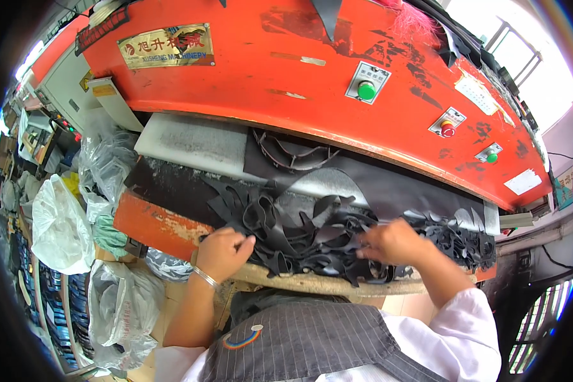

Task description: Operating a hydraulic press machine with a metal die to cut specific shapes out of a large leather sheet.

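A heap of black offcut scraps [325,239], curled and strip-like, lies along the front of a press bed. My left hand [225,256] is closed at the heap's left end, thumb against the curled fingers; what they hold, if anything, is hidden. Over the right part of the heap, my right hand [391,242] has its fingers bent down against the scraps, and its grip is partly hidden. Behind the heap stretches a smooth black sheet [420,191] with a curved cut-out edge. A curved metal cutting die [293,158] rests on the sheet near the back.
The orange press beam [254,83] spans the back, with a green button [367,90] and a red knob [447,129]. A white pad [191,145] lies on the bed's left. Plastic bags [63,223] hang at the left. A pale rounded edge [318,283] runs before my apron.
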`<action>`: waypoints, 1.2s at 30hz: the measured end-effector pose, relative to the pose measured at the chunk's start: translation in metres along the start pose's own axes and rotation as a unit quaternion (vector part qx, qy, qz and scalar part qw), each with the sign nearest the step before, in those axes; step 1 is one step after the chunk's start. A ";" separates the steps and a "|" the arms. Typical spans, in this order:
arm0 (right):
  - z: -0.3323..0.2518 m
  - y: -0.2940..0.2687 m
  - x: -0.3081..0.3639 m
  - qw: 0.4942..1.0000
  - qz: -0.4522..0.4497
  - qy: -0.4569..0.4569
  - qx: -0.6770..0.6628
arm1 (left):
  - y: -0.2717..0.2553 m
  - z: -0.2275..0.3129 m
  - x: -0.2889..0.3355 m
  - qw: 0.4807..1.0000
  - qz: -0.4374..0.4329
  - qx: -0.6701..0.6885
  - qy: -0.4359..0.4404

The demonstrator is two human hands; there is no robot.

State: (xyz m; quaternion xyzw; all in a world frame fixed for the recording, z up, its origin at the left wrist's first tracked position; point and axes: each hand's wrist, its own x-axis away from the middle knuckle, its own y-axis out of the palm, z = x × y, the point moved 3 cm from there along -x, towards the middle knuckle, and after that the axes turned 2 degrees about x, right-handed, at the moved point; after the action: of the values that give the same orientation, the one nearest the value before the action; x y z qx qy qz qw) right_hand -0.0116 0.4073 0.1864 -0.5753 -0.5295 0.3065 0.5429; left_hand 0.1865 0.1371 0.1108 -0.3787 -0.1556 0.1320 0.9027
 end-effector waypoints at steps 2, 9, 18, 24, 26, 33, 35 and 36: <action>0.008 0.004 -0.048 0.983 0.135 -0.108 0.059 | -0.001 0.005 -0.010 0.980 0.170 0.028 0.097; -0.027 0.051 -0.179 0.978 0.109 -0.057 0.170 | 0.057 -0.033 -0.057 0.971 0.151 -0.157 0.102; -0.042 0.035 -0.134 0.916 0.389 -0.095 0.025 | 0.059 -0.039 -0.055 0.979 0.127 -0.136 0.082; -0.078 0.016 -0.050 0.935 0.346 -0.073 -0.042 | 0.060 0.006 -0.019 0.923 0.086 0.320 0.197; -0.095 0.029 -0.045 0.920 0.366 -0.123 -0.070 | 0.069 0.028 0.007 0.786 -0.007 0.599 0.155; -0.117 0.054 -0.018 0.882 0.387 -0.141 -0.231 | 0.068 0.062 0.049 0.719 0.051 0.678 0.144; -0.110 0.052 0.001 0.875 0.388 -0.143 -0.251 | 0.076 0.081 0.057 0.728 0.061 0.674 0.112; -0.102 0.051 0.013 0.874 0.377 -0.144 -0.270 | 0.083 0.090 0.059 0.732 0.070 0.673 0.076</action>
State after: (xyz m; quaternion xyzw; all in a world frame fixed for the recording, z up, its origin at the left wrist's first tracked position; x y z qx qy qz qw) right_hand 0.1003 0.3961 0.1635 -0.8048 -0.4071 0.4126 0.1278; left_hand 0.1962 0.2727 0.1212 0.3095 0.0700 0.2363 0.9184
